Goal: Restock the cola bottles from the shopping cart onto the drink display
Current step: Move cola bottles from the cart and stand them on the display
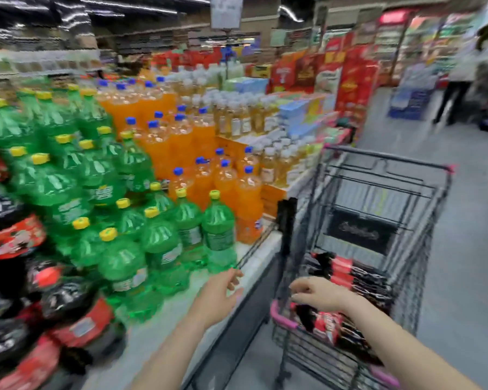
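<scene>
- Step in hand, as a judgement: pick-up from the cart; the right hand (pixel 317 294) hovers at the near rim of the shopping cart (pixel 378 220), lower centre-right of the frame, directly above the cola bottles (pixel 347 280) lying on their sides in the basket; fingers loosely curled, clamped on nothing visible; contact with a bottle cannot be confirmed.
- The left hand (pixel 223 294) is at lower centre, over the white ledge of the drink display (pixel 254 257), just beside the green soda bottles (pixel 164 243); fingers relaxed and slightly apart, holding nothing.
- Next move calls for: lowering the right hand onto one bottle, closing round its neck or body, lifting it clear of the cart wires; the destination is likely the cola stock (pixel 17 235) at the left edge of the frame, past the green bottles.
- Limits of view: heavy motion blur throughout; labels unreadable; the cart's bottle count cannot be told; the cola stock is cut off by the left edge; the orange soda bottles (pixel 181 142) and the upper-right aisle are smeared; a free slot on the display is not discernible.
</scene>
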Action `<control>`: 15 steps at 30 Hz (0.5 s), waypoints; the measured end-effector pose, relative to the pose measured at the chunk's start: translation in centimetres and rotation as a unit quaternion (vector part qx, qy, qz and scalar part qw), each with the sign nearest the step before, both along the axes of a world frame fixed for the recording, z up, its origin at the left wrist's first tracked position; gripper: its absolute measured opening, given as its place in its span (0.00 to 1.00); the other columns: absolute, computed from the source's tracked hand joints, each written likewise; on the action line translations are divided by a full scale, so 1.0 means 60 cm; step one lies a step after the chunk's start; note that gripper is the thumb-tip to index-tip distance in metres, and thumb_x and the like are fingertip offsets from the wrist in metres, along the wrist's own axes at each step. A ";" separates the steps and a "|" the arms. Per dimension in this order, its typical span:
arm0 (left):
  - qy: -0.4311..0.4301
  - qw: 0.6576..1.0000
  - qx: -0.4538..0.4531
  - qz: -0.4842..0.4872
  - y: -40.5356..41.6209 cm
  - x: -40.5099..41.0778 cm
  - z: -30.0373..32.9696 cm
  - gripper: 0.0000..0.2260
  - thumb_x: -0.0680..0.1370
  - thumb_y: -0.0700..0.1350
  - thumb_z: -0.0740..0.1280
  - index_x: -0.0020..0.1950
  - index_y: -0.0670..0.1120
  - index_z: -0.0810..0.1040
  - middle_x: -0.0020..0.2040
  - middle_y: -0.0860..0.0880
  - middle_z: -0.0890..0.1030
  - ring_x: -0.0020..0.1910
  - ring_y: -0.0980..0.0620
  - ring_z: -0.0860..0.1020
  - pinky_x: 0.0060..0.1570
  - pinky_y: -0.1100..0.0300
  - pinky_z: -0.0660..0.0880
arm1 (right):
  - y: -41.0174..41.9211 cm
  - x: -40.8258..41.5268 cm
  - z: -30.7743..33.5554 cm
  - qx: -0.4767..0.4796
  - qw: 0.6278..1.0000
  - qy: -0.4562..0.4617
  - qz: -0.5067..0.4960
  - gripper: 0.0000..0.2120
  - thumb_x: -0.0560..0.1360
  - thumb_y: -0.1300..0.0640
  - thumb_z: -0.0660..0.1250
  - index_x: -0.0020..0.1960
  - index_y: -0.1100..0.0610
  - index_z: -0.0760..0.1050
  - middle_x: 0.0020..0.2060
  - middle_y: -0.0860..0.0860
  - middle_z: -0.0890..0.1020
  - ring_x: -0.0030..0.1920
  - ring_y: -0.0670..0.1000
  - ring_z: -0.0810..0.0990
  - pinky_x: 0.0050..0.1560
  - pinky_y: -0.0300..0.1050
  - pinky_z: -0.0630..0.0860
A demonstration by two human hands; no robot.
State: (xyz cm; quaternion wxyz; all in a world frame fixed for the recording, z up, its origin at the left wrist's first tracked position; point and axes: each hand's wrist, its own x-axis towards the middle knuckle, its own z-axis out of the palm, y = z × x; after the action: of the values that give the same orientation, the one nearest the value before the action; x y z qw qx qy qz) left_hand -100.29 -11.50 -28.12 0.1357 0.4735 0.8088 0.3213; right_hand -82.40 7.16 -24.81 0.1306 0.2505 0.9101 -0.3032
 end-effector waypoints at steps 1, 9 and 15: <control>-0.010 1.000 -0.007 -0.011 0.030 0.020 -0.008 0.18 0.71 0.52 0.62 0.58 0.46 0.76 0.47 0.51 0.79 0.45 0.53 0.77 0.49 0.61 0.72 | 0.024 0.029 -0.010 0.000 1.000 0.000 -0.014 0.17 0.78 0.51 0.63 0.65 0.56 0.72 0.59 0.51 0.79 0.57 0.48 0.76 0.57 0.40 0.70; -0.073 0.995 -0.033 -0.055 0.258 0.176 -0.070 0.12 0.77 0.45 0.65 0.61 0.51 0.74 0.48 0.55 0.77 0.46 0.58 0.77 0.50 0.63 0.73 | 0.205 0.219 -0.057 -0.065 0.993 0.001 -0.102 0.20 0.78 0.55 0.64 0.69 0.57 0.68 0.59 0.47 0.74 0.61 0.45 0.73 0.61 0.34 0.67; -0.108 0.991 -0.074 -0.039 0.340 0.209 -0.133 0.13 0.77 0.46 0.66 0.61 0.54 0.72 0.52 0.57 0.74 0.52 0.62 0.74 0.48 0.76 0.67 | 0.296 0.264 -0.121 -0.092 0.987 -0.022 -0.131 0.28 0.76 0.49 0.65 0.73 0.53 0.62 0.70 0.48 0.68 0.67 0.46 0.68 0.66 0.38 0.67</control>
State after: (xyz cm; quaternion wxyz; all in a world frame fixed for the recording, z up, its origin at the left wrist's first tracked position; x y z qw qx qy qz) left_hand -87.74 8.89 -36.11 0.2694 0.4559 0.7917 0.3044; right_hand -66.54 24.89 -32.05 0.1324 0.3611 0.8346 -0.3944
